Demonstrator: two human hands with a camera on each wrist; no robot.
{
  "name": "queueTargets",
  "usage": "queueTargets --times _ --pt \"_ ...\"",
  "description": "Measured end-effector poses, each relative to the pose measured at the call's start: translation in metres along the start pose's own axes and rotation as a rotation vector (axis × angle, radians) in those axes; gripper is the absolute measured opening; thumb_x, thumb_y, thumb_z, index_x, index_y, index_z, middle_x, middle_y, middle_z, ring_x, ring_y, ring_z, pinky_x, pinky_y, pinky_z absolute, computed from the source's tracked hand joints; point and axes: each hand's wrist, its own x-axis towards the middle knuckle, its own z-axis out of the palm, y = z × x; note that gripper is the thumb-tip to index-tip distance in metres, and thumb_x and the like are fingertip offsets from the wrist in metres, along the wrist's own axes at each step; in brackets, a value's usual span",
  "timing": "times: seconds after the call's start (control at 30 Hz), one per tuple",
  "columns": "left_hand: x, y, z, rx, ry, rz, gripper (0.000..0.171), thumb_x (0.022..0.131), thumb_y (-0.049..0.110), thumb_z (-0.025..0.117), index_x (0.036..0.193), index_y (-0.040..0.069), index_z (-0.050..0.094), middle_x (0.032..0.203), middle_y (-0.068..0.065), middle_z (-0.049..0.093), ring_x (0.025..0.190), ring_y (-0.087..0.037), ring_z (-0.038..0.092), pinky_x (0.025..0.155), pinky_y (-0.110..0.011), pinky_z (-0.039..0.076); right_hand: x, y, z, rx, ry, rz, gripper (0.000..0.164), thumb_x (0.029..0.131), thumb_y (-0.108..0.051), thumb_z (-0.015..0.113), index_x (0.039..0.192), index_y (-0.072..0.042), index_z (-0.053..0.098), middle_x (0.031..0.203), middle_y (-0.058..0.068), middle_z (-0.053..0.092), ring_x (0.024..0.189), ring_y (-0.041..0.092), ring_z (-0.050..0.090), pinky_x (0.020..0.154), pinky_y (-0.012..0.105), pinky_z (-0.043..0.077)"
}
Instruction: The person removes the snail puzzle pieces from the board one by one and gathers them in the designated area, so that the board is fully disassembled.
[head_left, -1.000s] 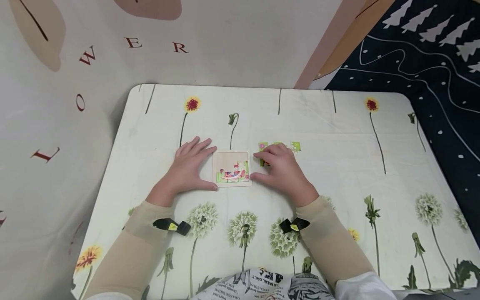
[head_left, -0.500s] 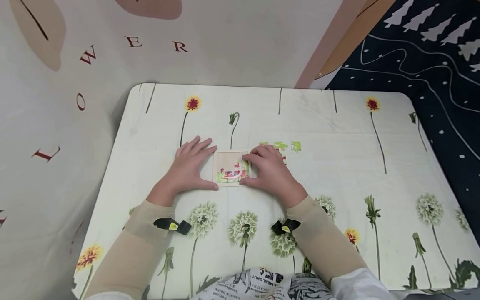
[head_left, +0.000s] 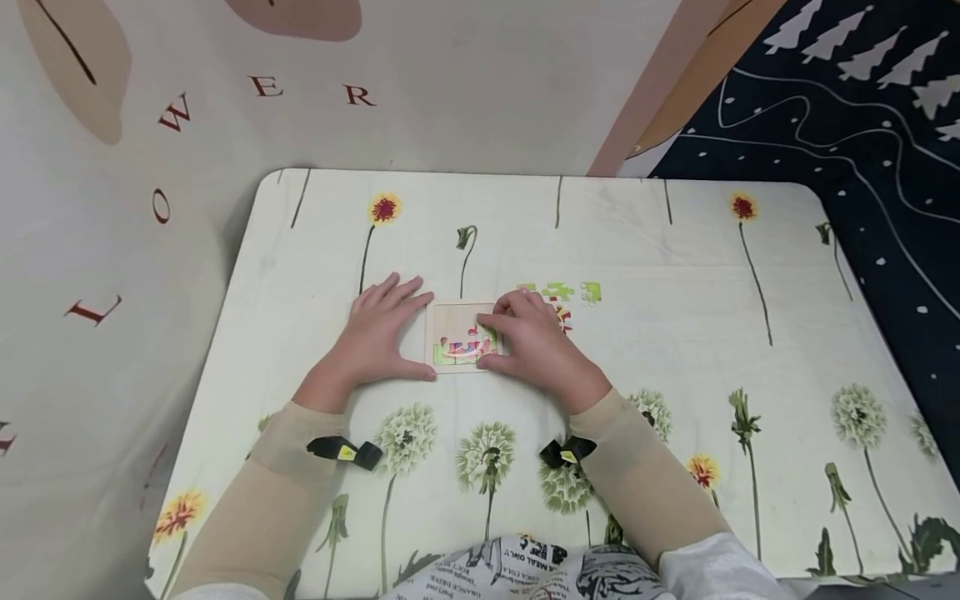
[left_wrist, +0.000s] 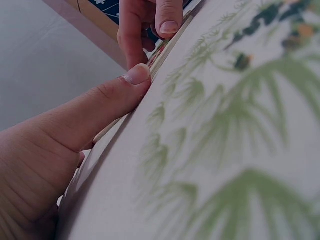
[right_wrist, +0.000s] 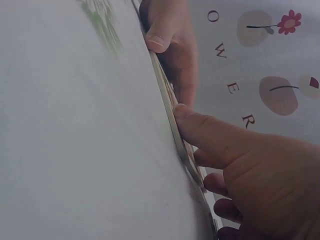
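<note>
Fabric printed with dark lettering point(head_left: 525, 575) lies nearest; beyond it, beige sleeves point(head_left: 285, 475) and black wrist straps point(head_left: 337, 450) lead up to the hands on the flower-patterned bench point(head_left: 637, 233); the left hand point(head_left: 375, 333) lies flat with its fingers spread, its thumb touching the lower left corner of a wooden tray point(head_left: 453, 317); that makes a good stop, and light, even pressure there should keep the tray from sliding; the right hand point(head_left: 543, 342) reaches over the tray's right edge, thumb and forefinger apart and the other fingers bent, with no piece seen pinched between the tips; the tray sits between the two hands, its fitted pieces point(head_left: 456, 354) filling the lower part and the right side, bare wood showing at the upper left; the step seems to be settling those pieces, best done by pressing straight down and nudging seams together gently, since a sideways shove could lift a neighbour; just past the right hand lie a red piece point(head_left: 562, 317), partly hidden, and green pieces point(head_left: 557, 292), best left unbrushed by the knuckles; farthest off hang a pale lettered cloth point(head_left: 465, 83) and a dark tree-patterned cloth point(head_left: 825, 125).
</note>
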Motion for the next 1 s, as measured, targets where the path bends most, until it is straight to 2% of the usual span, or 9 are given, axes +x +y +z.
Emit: queueTargets --times 0.17,0.43,0.73,1.0 --pt "0.0001 -0.0008 0.0002 -0.003 0.005 0.005 0.124 0.065 0.071 0.092 0.164 0.013 0.045 0.175 -0.011 0.027 0.163 -0.039 0.009 0.124 -0.067 0.008 0.0008 -0.0020 -0.0014 0.058 -0.001 0.027 0.057 0.086 -0.041 0.092 0.136 -0.017 0.075 0.122 0.004 0.055 0.122 0.029 0.045 0.105 0.053 0.037" --pt "-0.0008 -0.0016 0.0020 0.009 -0.007 -0.010 0.126 0.063 0.072 0.092 0.164 0.015 0.044 0.176 -0.008 0.026 0.163 -0.037 0.006 0.125 -0.064 0.007 0.0018 -0.0045 -0.0009 0.106 -0.040 0.092 0.056 0.086 -0.038 0.092 0.135 -0.017 0.075 0.125 0.004 0.057 0.147 0.038 0.036 0.121 0.059 0.026" --pt "-0.0001 -0.0022 0.0021 0.013 -0.004 -0.009 0.126 0.063 0.074 0.092 0.164 0.016 0.045 0.176 -0.008 0.026 0.163 -0.037 0.007 0.125 -0.065 0.008 0.0016 -0.0061 -0.0028 0.072 -0.046 0.073 0.050 0.092 -0.034 0.088 0.136 -0.016 0.074 0.124 0.004 0.060 0.141 0.036 0.041 0.113 0.059 0.034" --pt "0.0001 -0.0015 0.0016 0.008 0.000 -0.007 0.126 0.063 0.074 0.092 0.164 0.016 0.045 0.175 -0.008 0.026 0.163 -0.037 0.007 0.125 -0.065 0.008 0.0014 -0.0064 -0.0035 0.099 -0.043 0.076 0.047 0.093 -0.031 0.087 0.135 -0.015 0.075 0.123 0.004 0.060 0.144 0.038 0.041 0.116 0.060 0.031"
